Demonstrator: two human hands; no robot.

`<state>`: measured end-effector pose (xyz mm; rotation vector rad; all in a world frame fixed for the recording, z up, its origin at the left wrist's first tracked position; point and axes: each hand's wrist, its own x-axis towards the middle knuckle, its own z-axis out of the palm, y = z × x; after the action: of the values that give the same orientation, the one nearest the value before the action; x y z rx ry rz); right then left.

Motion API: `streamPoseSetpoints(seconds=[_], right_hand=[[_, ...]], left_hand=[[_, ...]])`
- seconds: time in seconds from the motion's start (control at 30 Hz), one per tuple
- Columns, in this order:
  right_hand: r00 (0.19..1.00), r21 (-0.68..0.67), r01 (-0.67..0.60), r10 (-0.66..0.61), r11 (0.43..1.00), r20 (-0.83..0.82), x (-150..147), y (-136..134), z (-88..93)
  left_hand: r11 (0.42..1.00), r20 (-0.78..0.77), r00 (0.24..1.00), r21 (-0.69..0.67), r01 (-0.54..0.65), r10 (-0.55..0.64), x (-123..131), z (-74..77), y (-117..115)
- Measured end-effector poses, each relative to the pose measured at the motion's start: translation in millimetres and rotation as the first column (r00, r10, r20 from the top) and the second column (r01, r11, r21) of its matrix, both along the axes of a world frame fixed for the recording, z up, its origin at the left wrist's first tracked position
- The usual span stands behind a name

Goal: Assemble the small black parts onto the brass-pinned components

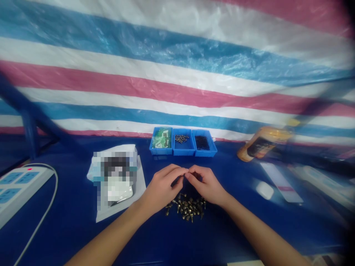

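My left hand (162, 186) and my right hand (205, 184) meet fingertip to fingertip above a blue table (69, 229). Both are pinched together on something too small to make out. Just below them lies a loose pile of small dark and brassy screws (186, 208). Behind the hands stand three small blue bins: the left bin (161, 141) holds green packets, the middle bin (183, 142) a few brassy parts, the right bin (203, 143) black parts.
A white power strip (16, 186) with its cable lies at the left edge. A white sheet with a phone (119, 184) on it sits left of my hands. An orange bottle (262, 142) lies on its side at right. A striped plastic tarp (177, 62) hangs behind.
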<state>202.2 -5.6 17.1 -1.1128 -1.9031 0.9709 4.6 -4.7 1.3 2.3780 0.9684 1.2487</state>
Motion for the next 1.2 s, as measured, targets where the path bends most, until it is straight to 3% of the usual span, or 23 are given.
streamPoseSetpoints(seconds=[0.6,0.8,0.87,0.97,1.07,1.13,1.2], right_hand=[[0.954,-0.278,-0.047,-0.039,0.960,-0.297,1,5,-3.6],[0.919,-0.352,0.028,-0.162,0.935,-0.359,5,14,-10.5],[0.885,-0.388,0.090,-0.252,0.917,-0.391,7,17,-13.2],[0.755,-0.435,0.185,-0.411,0.881,-0.511,9,21,-13.2],[0.660,-0.463,0.217,-0.478,0.860,-0.579,11,23,-9.3],[0.698,-0.450,0.210,-0.455,0.868,-0.553,11,22,-7.9],[0.796,-0.401,0.207,-0.392,0.892,-0.461,11,21,-8.9]], left_hand=[[0.997,-0.024,0.997,-0.031,-0.071,0.070,-1,7.0,-1],[0.993,-0.041,0.994,-0.058,-0.100,0.098,-3,7.4,-2],[0.993,-0.040,0.994,-0.056,-0.102,0.100,-3,6.7,-1],[0.994,-0.043,0.995,-0.064,-0.094,0.091,-3,6.5,-2],[0.993,-0.045,0.996,-0.078,-0.086,0.083,-2,6.9,-2],[0.992,-0.053,0.995,-0.090,-0.091,0.087,-2,7.3,-2],[0.988,-0.074,0.992,-0.108,-0.111,0.104,-2,7.8,-2]])
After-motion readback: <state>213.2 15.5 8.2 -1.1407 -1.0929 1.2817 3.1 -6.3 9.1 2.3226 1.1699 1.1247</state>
